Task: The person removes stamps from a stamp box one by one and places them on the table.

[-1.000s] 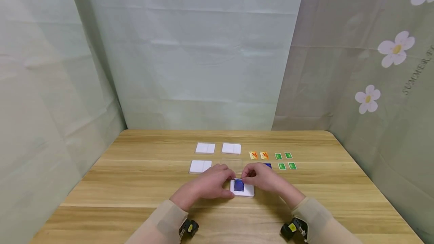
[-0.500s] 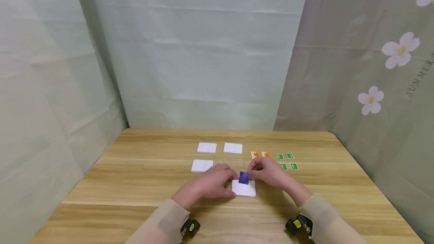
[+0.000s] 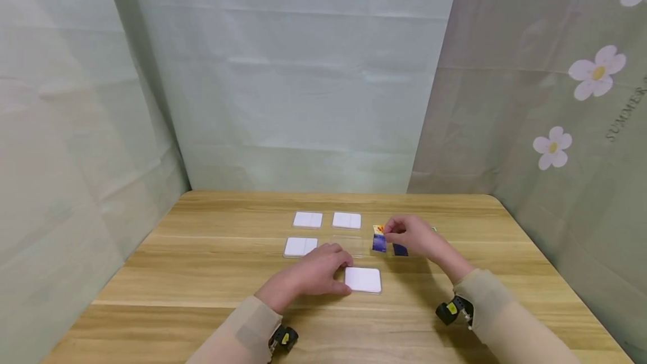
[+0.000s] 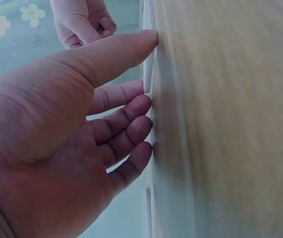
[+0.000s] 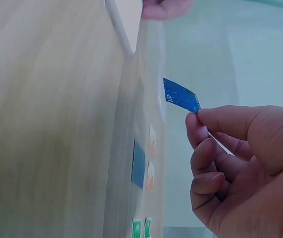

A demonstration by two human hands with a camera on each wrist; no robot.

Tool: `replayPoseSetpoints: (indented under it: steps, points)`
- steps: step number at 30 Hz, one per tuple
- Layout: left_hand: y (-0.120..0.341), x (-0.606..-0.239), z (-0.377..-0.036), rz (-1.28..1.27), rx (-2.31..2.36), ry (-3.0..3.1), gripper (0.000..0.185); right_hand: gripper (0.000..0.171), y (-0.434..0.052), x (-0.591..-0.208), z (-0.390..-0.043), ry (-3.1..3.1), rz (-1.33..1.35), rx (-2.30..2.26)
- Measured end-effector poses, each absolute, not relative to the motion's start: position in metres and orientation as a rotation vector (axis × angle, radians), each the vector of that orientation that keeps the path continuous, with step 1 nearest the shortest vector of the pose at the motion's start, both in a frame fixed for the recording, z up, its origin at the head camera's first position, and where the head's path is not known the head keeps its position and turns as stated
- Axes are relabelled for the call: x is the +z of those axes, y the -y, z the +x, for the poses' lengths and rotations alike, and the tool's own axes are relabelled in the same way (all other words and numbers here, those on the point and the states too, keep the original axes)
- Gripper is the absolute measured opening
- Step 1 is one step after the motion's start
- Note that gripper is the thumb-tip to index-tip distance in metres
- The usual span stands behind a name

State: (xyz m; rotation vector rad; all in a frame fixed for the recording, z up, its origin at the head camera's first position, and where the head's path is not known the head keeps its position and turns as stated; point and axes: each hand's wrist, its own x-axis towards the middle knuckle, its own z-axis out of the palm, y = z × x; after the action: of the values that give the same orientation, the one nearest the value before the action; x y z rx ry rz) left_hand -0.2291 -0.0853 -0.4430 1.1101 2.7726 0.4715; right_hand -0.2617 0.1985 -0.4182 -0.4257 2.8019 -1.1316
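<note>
A small blue card [image 3: 379,243] hangs upright above the wooden table, pinched by its top edge, just right of the table's centre and in front of the orange cards. Nearer the viewer, a white square case [image 3: 363,280] lies flat on the table, its left edge touched by fingertips; it is well apart from the card.

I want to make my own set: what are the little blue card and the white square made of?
The blue card pinched in the right hand looks like thin glossy paper or card: flat, printed, slim-edged. The white square under the left hand looks like smooth plastic, possibly with a clear cover; hard to tell.
</note>
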Motion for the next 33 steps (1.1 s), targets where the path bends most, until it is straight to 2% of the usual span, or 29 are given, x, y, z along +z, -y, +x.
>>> replayPoseSetpoints:
  steps: [18, 33]
  points:
    - [0.086, -0.442, -0.227, 1.091, 0.483, -2.767, 0.051, 0.008, -0.203, -0.429, -0.279, -2.844, -0.397, -1.001]
    - [0.087, -0.444, -0.230, 1.096, 0.480, -2.767, 0.052, 0.012, -0.196, -0.433, -0.280, -2.911, -0.368, -0.856]
